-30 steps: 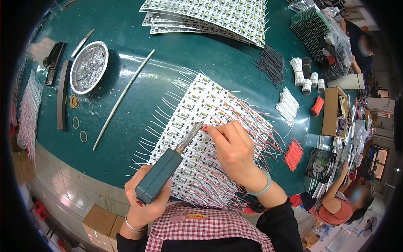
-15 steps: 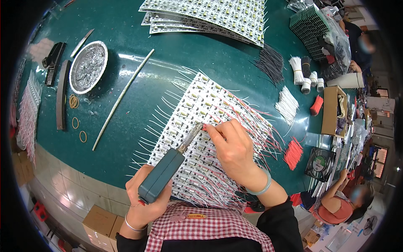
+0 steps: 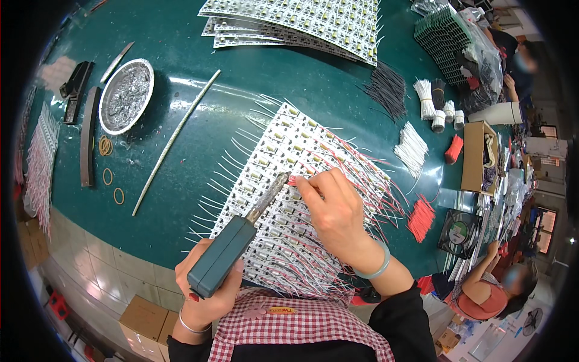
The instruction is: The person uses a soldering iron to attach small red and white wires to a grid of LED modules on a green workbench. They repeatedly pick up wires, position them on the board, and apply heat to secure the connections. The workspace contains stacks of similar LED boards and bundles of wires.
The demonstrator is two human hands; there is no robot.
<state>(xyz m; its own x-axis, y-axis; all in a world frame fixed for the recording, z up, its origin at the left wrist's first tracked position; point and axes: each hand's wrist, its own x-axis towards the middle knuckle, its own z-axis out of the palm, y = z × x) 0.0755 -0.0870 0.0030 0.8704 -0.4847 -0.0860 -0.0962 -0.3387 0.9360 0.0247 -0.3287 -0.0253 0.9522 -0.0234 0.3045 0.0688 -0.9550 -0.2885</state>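
My left hand (image 3: 208,288) is closed round a dark green soldering gun (image 3: 222,256). Its long metal tip slants up and to the right over a white circuit board panel (image 3: 274,148) bristling with thin white and red wires. Close beside the tip, my right hand (image 3: 335,208) pinches a few short red wires (image 3: 292,180) between thumb and forefinger, their ends just poking out. Whether tip and wires touch cannot be made out. Small components cover the panel in rows, and the near part lies under many loose wires.
Stacked panels (image 3: 301,24) lie at the far side. Black wires (image 3: 386,90), white wires (image 3: 411,151) and red wires (image 3: 421,220) are piled at the right. On the left are a bowl of solder scraps (image 3: 128,96), a thin rod (image 3: 175,145) and rubber bands (image 3: 107,176). Two people sit beyond the right edge.
The soldering gun's body and my left hand have shifted slightly down and left, and the tip slightly up and left. My right hand has stayed nearly in place with the red wires.
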